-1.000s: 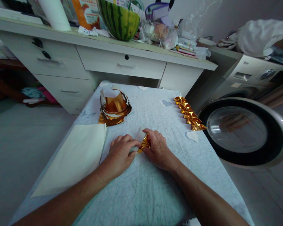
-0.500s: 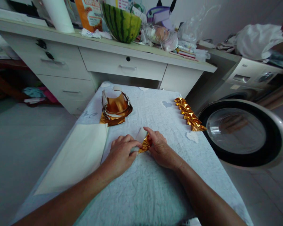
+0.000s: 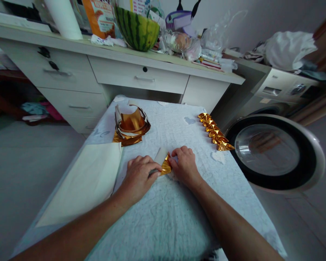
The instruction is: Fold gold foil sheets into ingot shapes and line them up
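Observation:
A small piece of gold foil paper [image 3: 166, 168], partly folded with a pale side showing, lies between my hands on the cloth-covered table [image 3: 163, 214]. My left hand [image 3: 139, 177] pinches its left lower corner between thumb and forefinger. From the other side, my right hand [image 3: 186, 167] closes its bent fingers on the foil's right edge. A row of folded gold foil pieces [image 3: 214, 131] lies at the right. Further off to the left stands a curled stack of gold foil sheets [image 3: 132, 125].
A large cream sheet [image 3: 84, 181] covers the table's left side. Behind are a white desk [image 3: 141, 78] with half a watermelon [image 3: 137, 29], a paper roll [image 3: 63, 20] and clutter. At right, a washing machine [image 3: 282, 90] has its round door [image 3: 312, 156] swung out beside the table.
My right forefinger has come down from above the paper to its right edge. The foil now looks smoother and more triangular. My left hand keeps its pinch; the view has shifted slightly.

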{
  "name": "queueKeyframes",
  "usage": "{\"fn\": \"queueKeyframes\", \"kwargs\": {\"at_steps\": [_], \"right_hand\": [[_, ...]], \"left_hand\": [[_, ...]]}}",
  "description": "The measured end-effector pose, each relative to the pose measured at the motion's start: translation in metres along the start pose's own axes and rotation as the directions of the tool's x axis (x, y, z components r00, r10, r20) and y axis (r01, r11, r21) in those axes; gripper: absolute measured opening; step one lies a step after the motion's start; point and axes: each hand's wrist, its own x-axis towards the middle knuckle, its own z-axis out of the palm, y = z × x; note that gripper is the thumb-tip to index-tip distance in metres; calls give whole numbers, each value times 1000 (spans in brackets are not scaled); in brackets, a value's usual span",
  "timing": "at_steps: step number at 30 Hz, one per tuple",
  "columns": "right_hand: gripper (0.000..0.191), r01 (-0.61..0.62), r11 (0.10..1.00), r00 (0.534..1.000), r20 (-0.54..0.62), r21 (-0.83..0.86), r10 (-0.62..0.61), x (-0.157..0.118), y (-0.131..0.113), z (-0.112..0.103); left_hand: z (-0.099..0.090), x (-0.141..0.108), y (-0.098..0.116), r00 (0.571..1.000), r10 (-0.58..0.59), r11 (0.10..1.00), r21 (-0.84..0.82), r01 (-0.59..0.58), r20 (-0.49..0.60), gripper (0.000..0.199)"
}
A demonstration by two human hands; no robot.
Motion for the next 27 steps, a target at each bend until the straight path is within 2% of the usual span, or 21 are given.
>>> {"fn": "queueKeyframes", "kwargs": {"at_steps": [5, 8, 10, 13, 16, 18, 20, 23, 27], "right_hand": [[17, -3, 998, 1000, 1, -61, 3, 0, -6, 3], [13, -31, 1000, 999, 12, -4, 31, 0, -8, 2], [7, -38, 997, 999, 10, 72, 38, 0, -9, 1], [6, 24, 969, 1000, -9, 245, -23, -2, -10, -3], [6, 33, 867, 998, 23, 497, -51, -3, -10, -5], [5, 11, 771, 998, 43, 637, -50, -3, -10, -5], [6, 17, 691, 998, 29, 722, -55, -2, -10, -5], [9, 8, 611, 998, 33, 791, -56, -2, -10, -7], [18, -58, 514, 991, 111, 856, -73, -4, -9, -9]], "left_hand": [[3, 0, -1, 999, 50, 999, 3, -50, -18, 12], [5, 0, -1, 997, 67, 998, 3, -67, -40, 7], [6, 0, -1, 994, 62, 998, -14, -64, -93, 10], [9, 1, -2, 971, 33, 995, -79, -53, -237, 41], [13, 2, -5, 948, -7, 982, -179, -53, -318, 78], [15, 3, -6, 955, -54, 960, -278, -31, -293, 94], [15, 2, -5, 967, -99, 918, -397, -2, -234, 101], [9, 1, -1, 981, -128, 836, -548, 26, -148, 101], [-1, 1, 3, 985, -169, 758, -643, 113, -26, 93]]}}
